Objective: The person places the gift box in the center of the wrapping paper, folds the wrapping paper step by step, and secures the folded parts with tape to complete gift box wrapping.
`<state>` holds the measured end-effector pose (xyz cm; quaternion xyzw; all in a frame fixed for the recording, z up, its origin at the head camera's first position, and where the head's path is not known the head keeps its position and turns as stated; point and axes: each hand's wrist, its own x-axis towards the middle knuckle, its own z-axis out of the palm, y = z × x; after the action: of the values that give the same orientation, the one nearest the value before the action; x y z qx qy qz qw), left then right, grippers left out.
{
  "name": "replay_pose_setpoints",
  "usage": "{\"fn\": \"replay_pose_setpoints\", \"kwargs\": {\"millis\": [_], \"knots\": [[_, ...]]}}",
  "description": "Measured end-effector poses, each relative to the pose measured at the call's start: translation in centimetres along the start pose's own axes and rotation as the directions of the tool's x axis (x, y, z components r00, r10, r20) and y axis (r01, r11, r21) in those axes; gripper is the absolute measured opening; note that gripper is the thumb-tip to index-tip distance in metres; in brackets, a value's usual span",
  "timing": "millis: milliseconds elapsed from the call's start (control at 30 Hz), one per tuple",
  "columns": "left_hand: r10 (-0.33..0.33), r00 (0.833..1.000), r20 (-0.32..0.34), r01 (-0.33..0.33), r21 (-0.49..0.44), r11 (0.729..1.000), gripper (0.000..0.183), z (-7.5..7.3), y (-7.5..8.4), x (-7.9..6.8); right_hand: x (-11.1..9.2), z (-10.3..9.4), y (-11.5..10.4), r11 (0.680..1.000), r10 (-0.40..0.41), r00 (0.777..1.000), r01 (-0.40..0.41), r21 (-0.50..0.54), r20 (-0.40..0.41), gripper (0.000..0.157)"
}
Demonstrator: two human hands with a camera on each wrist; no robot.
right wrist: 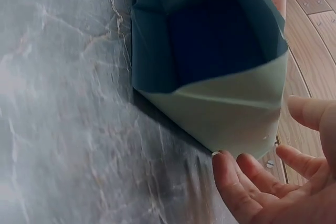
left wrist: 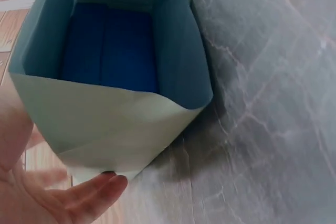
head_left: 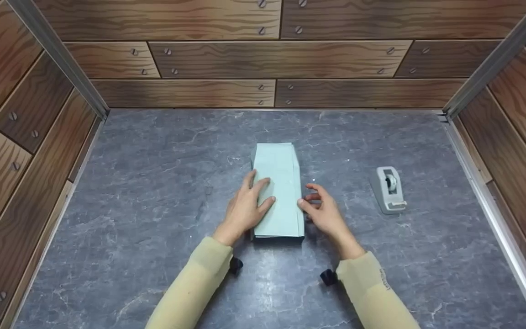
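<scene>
A pale green paper wrap lies lengthwise on the table, its top seam running near the right edge. Its near end is an unfolded tube, and a blue box shows deep inside it in both wrist views. My left hand rests on the wrap's left side, fingers spread, with thumb and fingertip over the top face. At the right edge is my right hand, its thumb tip touching the paper and its other fingers loosely bent beside it. In the right wrist view those fingers are spread apart near the side wall.
A grey tape dispenser with a roll of tape stands to the right of the wrap. Wood-patterned panels enclose the marbled grey table at the back and sides. A metal rail runs along the right edge.
</scene>
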<state>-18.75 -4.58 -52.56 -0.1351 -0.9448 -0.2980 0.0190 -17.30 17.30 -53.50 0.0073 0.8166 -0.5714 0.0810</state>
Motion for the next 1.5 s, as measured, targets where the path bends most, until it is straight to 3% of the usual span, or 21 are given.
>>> {"fn": "replay_pose_setpoints", "kwargs": {"millis": [133,367,600,833,1167,1367,1500], "knots": [[-0.062,0.997,-0.042,0.06,-0.054,0.997,0.05,-0.3,0.0,-0.3,-0.1,0.1,0.1,1.0,0.003,1.0,-0.003,0.001,0.012,0.062],[-0.07,0.995,-0.067,0.061,-0.132,0.989,0.042,-0.6,-0.1,-1.1,-0.4,0.2,0.6,1.0,0.022,1.0,-0.022,-0.003,0.01,0.064],[-0.073,0.996,-0.043,0.063,-0.208,0.976,0.038,-0.8,-0.4,-1.9,-0.6,0.5,0.4,0.999,0.022,1.0,-0.022,0.04,0.01,0.061],[-0.08,0.997,-0.004,0.077,-0.218,0.973,0.042,-0.7,-0.5,-2.0,-0.4,0.7,-0.1,0.999,0.016,1.0,-0.016,0.044,0.003,0.057],[-0.075,0.994,0.076,0.094,-0.277,0.956,0.049,-0.1,-1.1,-0.6,1.1,0.5,-0.7,0.999,0.016,1.0,-0.016,0.045,-0.012,0.055],[-0.067,0.994,0.084,0.091,-0.33,0.94,0.05,-0.2,-1.2,0.8,2.4,0.0,-0.9,0.999,-0.006,1.0,0.006,0.034,-0.013,0.054],[-0.055,0.995,0.082,0.082,-0.369,0.926,0.048,-0.2,-1.4,1.5,3.2,-0.5,-0.7,0.998,-0.061,0.998,0.062,0.025,-0.014,0.052]]}}
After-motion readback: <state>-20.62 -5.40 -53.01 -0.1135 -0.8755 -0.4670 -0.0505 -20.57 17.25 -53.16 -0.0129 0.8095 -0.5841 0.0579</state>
